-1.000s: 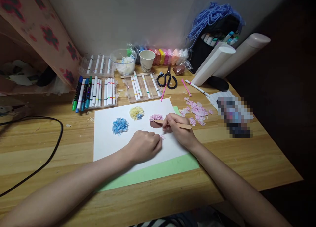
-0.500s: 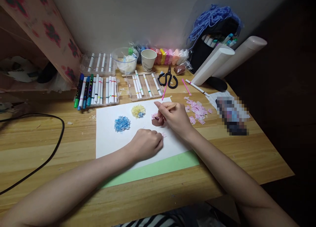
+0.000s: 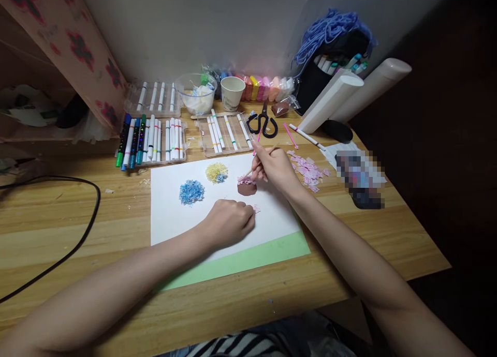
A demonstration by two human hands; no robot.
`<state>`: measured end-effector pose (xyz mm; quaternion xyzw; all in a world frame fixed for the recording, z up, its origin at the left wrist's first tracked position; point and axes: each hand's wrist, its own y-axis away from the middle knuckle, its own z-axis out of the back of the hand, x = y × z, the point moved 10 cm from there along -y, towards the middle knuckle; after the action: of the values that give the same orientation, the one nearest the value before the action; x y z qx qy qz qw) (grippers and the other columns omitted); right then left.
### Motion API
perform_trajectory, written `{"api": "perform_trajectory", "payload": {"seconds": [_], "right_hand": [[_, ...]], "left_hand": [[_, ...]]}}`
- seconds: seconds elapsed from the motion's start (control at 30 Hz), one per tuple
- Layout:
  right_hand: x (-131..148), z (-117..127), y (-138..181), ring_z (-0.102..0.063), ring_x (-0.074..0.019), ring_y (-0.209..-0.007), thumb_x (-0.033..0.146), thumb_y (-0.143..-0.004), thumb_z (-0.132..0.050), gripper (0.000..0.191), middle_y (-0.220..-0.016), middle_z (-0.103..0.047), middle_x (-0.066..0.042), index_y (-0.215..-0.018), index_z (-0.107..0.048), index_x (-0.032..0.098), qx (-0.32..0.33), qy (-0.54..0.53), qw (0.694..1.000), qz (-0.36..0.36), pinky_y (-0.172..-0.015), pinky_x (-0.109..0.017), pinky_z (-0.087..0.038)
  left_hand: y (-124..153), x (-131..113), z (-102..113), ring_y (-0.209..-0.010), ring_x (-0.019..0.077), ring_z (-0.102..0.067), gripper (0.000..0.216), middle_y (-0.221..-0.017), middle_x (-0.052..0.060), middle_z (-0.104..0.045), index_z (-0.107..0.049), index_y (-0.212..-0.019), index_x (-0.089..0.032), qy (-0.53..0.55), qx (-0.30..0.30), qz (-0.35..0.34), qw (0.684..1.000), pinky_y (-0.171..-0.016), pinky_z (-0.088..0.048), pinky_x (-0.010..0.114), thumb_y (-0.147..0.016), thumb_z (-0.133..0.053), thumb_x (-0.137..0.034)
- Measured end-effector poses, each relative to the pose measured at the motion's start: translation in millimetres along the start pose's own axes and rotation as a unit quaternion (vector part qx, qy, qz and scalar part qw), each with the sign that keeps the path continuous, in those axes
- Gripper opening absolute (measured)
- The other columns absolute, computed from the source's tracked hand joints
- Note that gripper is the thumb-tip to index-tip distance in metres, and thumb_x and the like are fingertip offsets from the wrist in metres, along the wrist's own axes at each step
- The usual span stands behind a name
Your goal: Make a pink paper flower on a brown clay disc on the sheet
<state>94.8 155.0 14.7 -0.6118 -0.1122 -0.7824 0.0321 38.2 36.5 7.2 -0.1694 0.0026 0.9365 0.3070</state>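
My right hand (image 3: pixel 275 169) pinches a thin wooden stick (image 3: pixel 253 172). Its lower tip meets the pink paper bits (image 3: pixel 245 180) along the top of a brown round patch (image 3: pixel 247 190) on the white paper (image 3: pixel 166 227). My left hand (image 3: pixel 230 221) lies on the sheet, fingers curled in. What they hold, if anything, is hidden. A small pink scrap (image 3: pixel 256 208) shows beside its knuckles. Left of the brown patch are a yellow tuft (image 3: pixel 216 173) with some blue and a blue tuft (image 3: pixel 191 192) of shredded bits.
Pink paper scraps (image 3: pixel 308 172) lie right of the sheet, near a blurred-out phone (image 3: pixel 359 181). Behind stand marker trays (image 3: pixel 176 158), black scissors (image 3: pixel 264 121), a paper cup (image 3: pixel 232 94) and a clear bowl (image 3: pixel 197 103). Green paper (image 3: pixel 240 261) sticks out underneath. A black cable (image 3: pixel 91 225) curves at left.
My right hand has shifted slightly up and right, uncovering more of the brown patch and the stick's lower end. My left hand stays in place. The view has shifted a little.
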Motion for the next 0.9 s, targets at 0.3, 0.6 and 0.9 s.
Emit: {"api": "perform_trajectory", "payload": {"seconds": [0.3, 0.6, 0.9], "right_hand": [[12.8, 46.8, 40.3, -0.047, -0.0076, -0.035, 0.064, -0.086, -0.044, 0.056, -0.04, -0.051, 0.001, -0.053, -0.054, 0.019, -0.076, -0.077, 0.987, 0.115, -0.035, -0.021, -0.03], [-5.5, 69.8, 38.5, -0.047, -0.0069, -0.033, 0.061, -0.085, -0.048, 0.055, -0.038, -0.049, 0.002, -0.05, -0.054, 0.019, -0.112, -0.128, 0.98, 0.1, -0.031, -0.02, -0.028], [1.1, 64.2, 45.7, -0.048, -0.0072, -0.034, 0.057, -0.088, -0.048, 0.052, -0.038, -0.049, 0.002, -0.052, -0.056, 0.019, -0.095, -0.118, 0.981, 0.125, -0.033, -0.02, -0.03]], "left_hand": [[7.7, 37.5, 21.2, -0.055, 0.0141, -0.054, 0.021, -0.061, 0.0, -0.062, -0.059, -0.077, -0.018, 0.076, -0.077, 0.175, 0.979, -0.053, -0.029, 0.026, -0.089, -0.047, -0.029], [1.0, 28.9, 10.6, -0.059, 0.0142, -0.056, 0.015, -0.067, -0.002, -0.063, -0.058, -0.082, -0.019, 0.113, 0.0, 0.166, 0.98, -0.054, -0.03, 0.025, -0.087, -0.052, -0.032], [4.4, 27.1, 10.3, -0.057, 0.0133, -0.054, 0.017, -0.067, -0.002, -0.063, -0.06, -0.087, -0.019, 0.122, 0.015, 0.19, 0.974, -0.055, -0.028, 0.025, -0.088, -0.051, -0.034]]}}
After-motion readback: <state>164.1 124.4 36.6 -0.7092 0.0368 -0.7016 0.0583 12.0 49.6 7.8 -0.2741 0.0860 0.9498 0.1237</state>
